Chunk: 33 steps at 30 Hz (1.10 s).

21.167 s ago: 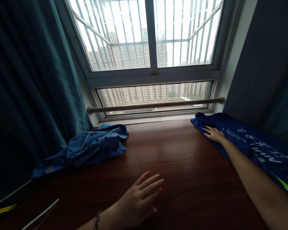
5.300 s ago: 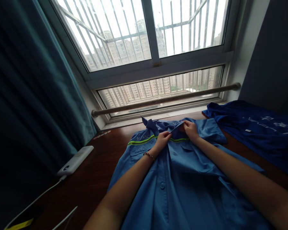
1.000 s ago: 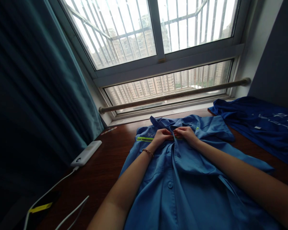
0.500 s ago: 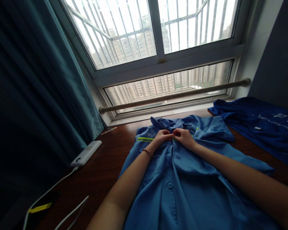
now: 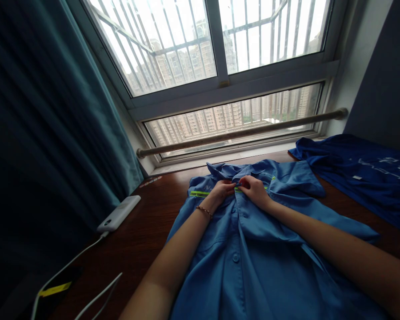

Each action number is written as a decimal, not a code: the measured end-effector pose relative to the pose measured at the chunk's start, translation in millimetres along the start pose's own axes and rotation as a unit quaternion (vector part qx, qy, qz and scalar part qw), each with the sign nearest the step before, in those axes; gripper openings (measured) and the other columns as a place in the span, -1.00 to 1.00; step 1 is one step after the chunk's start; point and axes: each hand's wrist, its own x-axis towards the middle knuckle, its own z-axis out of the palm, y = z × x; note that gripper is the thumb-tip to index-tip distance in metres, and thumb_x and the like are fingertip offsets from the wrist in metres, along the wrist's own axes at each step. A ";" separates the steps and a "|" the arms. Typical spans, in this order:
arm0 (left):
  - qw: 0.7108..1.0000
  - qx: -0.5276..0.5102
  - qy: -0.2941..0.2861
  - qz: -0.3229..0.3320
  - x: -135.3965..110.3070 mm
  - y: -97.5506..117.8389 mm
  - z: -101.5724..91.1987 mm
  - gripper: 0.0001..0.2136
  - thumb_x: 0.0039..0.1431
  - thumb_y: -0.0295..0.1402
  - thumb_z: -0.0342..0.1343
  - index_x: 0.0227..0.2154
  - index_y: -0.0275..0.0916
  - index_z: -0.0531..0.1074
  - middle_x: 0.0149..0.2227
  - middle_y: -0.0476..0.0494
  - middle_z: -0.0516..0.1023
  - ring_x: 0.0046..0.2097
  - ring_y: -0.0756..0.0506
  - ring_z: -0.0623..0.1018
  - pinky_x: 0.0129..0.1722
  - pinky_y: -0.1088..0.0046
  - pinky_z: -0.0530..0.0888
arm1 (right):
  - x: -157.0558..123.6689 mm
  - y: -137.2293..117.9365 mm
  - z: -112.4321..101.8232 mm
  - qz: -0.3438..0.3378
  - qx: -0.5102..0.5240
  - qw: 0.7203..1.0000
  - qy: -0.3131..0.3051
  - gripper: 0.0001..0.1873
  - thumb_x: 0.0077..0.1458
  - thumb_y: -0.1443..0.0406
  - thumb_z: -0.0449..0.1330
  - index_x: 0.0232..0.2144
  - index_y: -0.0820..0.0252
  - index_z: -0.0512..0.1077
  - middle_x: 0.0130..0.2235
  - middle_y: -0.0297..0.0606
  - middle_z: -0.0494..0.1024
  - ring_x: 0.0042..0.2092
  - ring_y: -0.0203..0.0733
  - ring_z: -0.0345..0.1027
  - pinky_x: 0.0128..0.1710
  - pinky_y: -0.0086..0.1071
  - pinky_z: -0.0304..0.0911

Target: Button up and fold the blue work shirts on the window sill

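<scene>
A light blue work shirt (image 5: 273,266) with yellow-green stripes lies front up, its collar toward the window. My left hand (image 5: 222,190), a beaded bracelet on its wrist, pinches the front edge of the shirt below the collar. Right beside it, my right hand (image 5: 254,190) grips the other side of the placket between thumb and fingers. A fold of cloth shows between the fingertips; any button there is hidden. Lower on the placket a round blue button (image 5: 235,257) can be seen.
The shirt rests on a dark brown wooden table (image 5: 143,231). A darker blue shirt (image 5: 356,173) with white lettering lies at the right. To the left is a white power bank (image 5: 119,214) with a white cable (image 5: 70,265), near the teal curtain (image 5: 96,133). A rail (image 5: 240,134) crosses the window.
My fingertips have parted slightly, and a piece of the placket with the yellow-green stripe now shows between them. My left hand has shifted a little to the left.
</scene>
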 end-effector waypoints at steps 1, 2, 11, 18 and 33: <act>1.000 -0.004 0.001 0.000 -0.5 0.4 -0.1 -0.84 -0.21 -0.58 0.22 -0.49 -0.40 0.37 -0.46 -0.12 0.45 -0.44 0.01 0.48 -0.36 0.50 0.45 | 0.2 0.9 0.3 0.006 0.008 1.000 0.002 -0.89 -0.08 0.32 0.15 -0.41 0.22 0.38 -0.46 -0.33 0.40 -0.44 -0.31 0.26 -0.39 -0.42 0.19; 1.000 -0.008 0.008 0.002 -1.0 0.5 -0.1 -0.84 -0.21 -0.60 0.22 -0.50 -0.39 0.36 -0.47 -0.10 0.45 -0.45 0.01 0.48 -0.36 0.50 0.45 | 0.4 2.1 0.7 0.013 0.018 1.000 0.003 -0.88 -0.09 0.31 0.16 -0.41 0.22 0.38 -0.46 -0.34 0.41 -0.44 -0.31 0.27 -0.39 -0.42 0.19; 0.996 0.034 0.071 0.038 1.0 -5.4 3.1 -0.75 -0.32 -0.60 0.27 -0.53 -0.35 0.31 -0.58 0.01 0.39 -0.55 0.07 0.43 -0.48 0.56 0.39 | 1.3 11.8 3.4 0.085 0.065 0.994 -0.018 -0.77 -0.13 0.19 0.19 -0.41 0.24 0.42 -0.48 -0.30 0.47 -0.43 -0.26 0.35 -0.40 -0.41 0.24; 0.993 0.092 0.056 0.053 2.8 -6.2 3.4 -0.68 -0.39 -0.51 0.32 -0.51 -0.34 0.32 -0.57 0.05 0.37 -0.56 0.08 0.40 -0.54 0.58 0.35 | 4.6 11.6 1.3 0.099 0.049 0.993 -0.044 -0.77 -0.11 0.19 0.19 -0.40 0.24 0.42 -0.42 -0.25 0.49 -0.39 -0.24 0.36 -0.35 -0.40 0.26; 0.988 0.090 0.124 0.009 -6.9 -4.2 22.6 -0.78 -0.26 -0.65 0.17 -0.55 -0.33 0.25 -0.64 0.04 0.33 -0.59 0.05 0.41 -0.55 0.53 0.39 | -18.2 -60.1 -4.8 0.052 -0.364 0.916 -0.161 -0.77 -0.05 0.49 0.01 -0.30 0.38 0.38 -0.29 0.02 0.39 -0.28 -0.06 0.35 -0.33 -0.35 0.20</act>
